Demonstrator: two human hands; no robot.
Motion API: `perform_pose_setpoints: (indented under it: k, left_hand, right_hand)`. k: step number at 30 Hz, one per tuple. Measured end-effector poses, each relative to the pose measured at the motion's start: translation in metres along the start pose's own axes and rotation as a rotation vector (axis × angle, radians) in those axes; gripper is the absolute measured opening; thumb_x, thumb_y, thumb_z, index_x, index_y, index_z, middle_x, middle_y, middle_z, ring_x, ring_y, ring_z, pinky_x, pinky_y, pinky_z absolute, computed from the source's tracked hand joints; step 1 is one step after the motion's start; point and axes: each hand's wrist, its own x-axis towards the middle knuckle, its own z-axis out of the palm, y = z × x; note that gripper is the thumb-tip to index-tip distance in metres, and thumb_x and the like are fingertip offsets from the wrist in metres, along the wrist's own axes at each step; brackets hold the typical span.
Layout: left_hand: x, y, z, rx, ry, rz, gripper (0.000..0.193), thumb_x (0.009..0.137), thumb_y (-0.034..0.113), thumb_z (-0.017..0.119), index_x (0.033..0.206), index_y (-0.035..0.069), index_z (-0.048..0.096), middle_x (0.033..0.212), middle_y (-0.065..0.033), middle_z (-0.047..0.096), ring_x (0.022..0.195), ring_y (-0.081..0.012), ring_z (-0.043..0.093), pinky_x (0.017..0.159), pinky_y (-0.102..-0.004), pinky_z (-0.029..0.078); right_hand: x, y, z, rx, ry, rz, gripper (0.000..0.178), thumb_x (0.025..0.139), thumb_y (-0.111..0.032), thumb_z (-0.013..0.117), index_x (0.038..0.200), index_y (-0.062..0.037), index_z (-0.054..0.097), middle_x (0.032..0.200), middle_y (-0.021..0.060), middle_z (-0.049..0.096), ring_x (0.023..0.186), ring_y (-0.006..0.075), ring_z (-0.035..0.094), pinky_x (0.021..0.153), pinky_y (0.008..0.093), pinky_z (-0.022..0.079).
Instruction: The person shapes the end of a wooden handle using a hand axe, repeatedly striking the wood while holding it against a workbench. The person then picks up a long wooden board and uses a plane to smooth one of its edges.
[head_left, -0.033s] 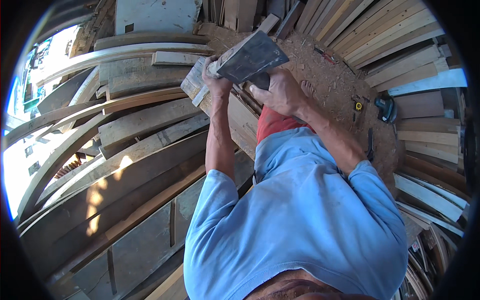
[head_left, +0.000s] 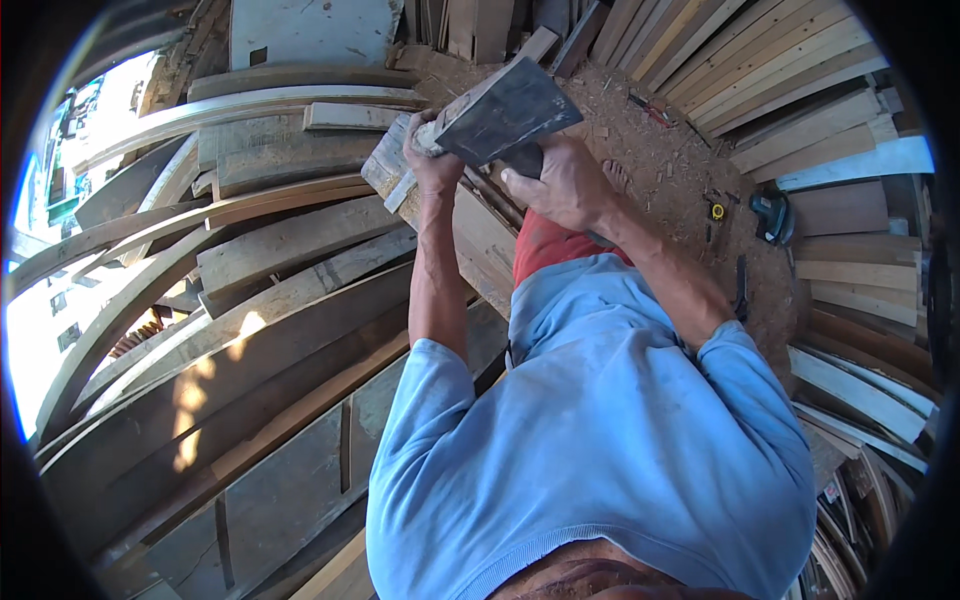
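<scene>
A thick wooden block [head_left: 510, 115] with a dark, scuffed flat face is held up and tilted in front of me. My left hand [head_left: 435, 165] wraps round its pale left end. Just under the block's right side, my right hand [head_left: 570, 185] closes round a dark-handled tool [head_left: 524, 160]; the fingers and block hide most of it, so its kind does not show. Below the hands, a wooden plank [head_left: 478, 240] slants past my red shorts [head_left: 555, 245].
Long boards [head_left: 300, 240] are stacked on the left, and more planks [head_left: 790, 65] lean along the right. On the sawdust-strewn floor lie a yellow tape measure [head_left: 716, 212], a green-and-black power tool [head_left: 770, 218] and a red-handled tool [head_left: 652, 110]. My bare foot [head_left: 615, 177] stands beyond my right hand.
The block has tipped very slightly up and to the right, and my right hand has shifted a little with it. Both grips look the same.
</scene>
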Motion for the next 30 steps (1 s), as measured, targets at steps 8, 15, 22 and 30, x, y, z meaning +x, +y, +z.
perform_pose_setpoints:
  k: [8, 15, 22, 30]
  left_hand:
    - [-0.014, 0.002, -0.008, -0.082, -0.185, -0.169, 0.015, 0.08, 0.008, 0.07, 0.094, 0.003, 0.067, 0.079, 0.0015, 0.06, 0.072, -0.0089, 0.056, 0.067, -0.0252, 0.046]
    - [-0.02, 0.029, -0.002, 0.008, -0.311, -0.145, 0.017, 0.08, 0.008, 0.069, 0.097, 0.002, 0.068, 0.089, -0.0054, 0.068, 0.081, -0.0109, 0.061, 0.073, -0.0276, 0.049]
    - [-0.024, 0.045, 0.007, 0.119, -0.271, 0.167, 0.033, 0.076, 0.001, 0.068, 0.108, 0.0, 0.069, 0.102, -0.01, 0.074, 0.094, -0.0184, 0.069, 0.087, -0.033, 0.052]
    - [-0.015, 0.022, 0.001, 0.012, -0.131, -0.095, 0.015, 0.078, 0.004, 0.069, 0.093, 0.001, 0.066, 0.084, -0.0024, 0.065, 0.075, -0.0094, 0.059, 0.069, -0.0268, 0.049]
  right_hand:
    - [-0.005, -0.036, -0.046, 0.147, 0.12, -0.222, 0.028, 0.087, -0.013, 0.068, 0.113, -0.0029, 0.069, 0.097, 0.0138, 0.072, 0.085, 0.0268, 0.069, 0.082, 0.0373, 0.054]
    - [0.001, -0.047, -0.04, 0.129, 0.251, -0.383, 0.026, 0.085, -0.012, 0.069, 0.11, -0.0036, 0.069, 0.096, 0.0144, 0.073, 0.084, 0.0278, 0.069, 0.079, 0.0378, 0.055]
    - [0.011, 0.001, -0.018, -0.483, -0.185, 0.097, 0.031, 0.084, -0.023, 0.066, 0.105, -0.0003, 0.066, 0.101, 0.0276, 0.068, 0.091, 0.0387, 0.068, 0.078, 0.043, 0.055]
    - [-0.008, -0.023, -0.031, 0.058, 0.108, -0.086, 0.018, 0.086, -0.015, 0.07, 0.095, 0.0002, 0.066, 0.081, 0.0098, 0.067, 0.074, 0.0213, 0.063, 0.073, 0.0362, 0.052]
